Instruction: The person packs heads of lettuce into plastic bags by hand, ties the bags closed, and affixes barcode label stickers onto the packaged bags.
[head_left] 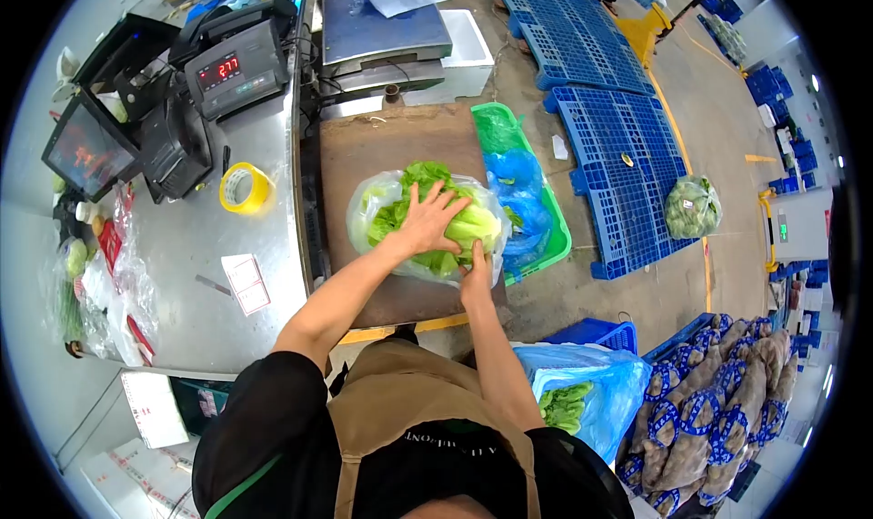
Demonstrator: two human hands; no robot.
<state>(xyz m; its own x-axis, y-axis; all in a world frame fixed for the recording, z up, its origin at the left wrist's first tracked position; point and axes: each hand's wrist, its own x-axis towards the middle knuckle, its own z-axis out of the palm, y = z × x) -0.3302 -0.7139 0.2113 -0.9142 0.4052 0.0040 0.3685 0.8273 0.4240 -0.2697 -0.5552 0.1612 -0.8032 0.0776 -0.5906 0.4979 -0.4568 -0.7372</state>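
Note:
Heads of green leafy lettuce [475, 224] lie in a clear plastic bag [362, 217] on a brown board [400, 142] in front of me. My left hand [429, 217] rests on top of the leaves with its fingers spread. At the near right side of the bag, my right hand [475, 278] holds the pale stem end of the lettuce, thumb up. Its other fingers are partly hidden, and I cannot tell how much of the bag they grip.
Left on the metal table [182, 283] are yellow tape [245, 189], a lit scale display [223, 71] and a label [245, 283]. A green crate [555, 214] stands right of the board, near blue pallets [618, 155]. Closer stand a blue-lined crate [627, 387] with greens and netted sacks [700, 410].

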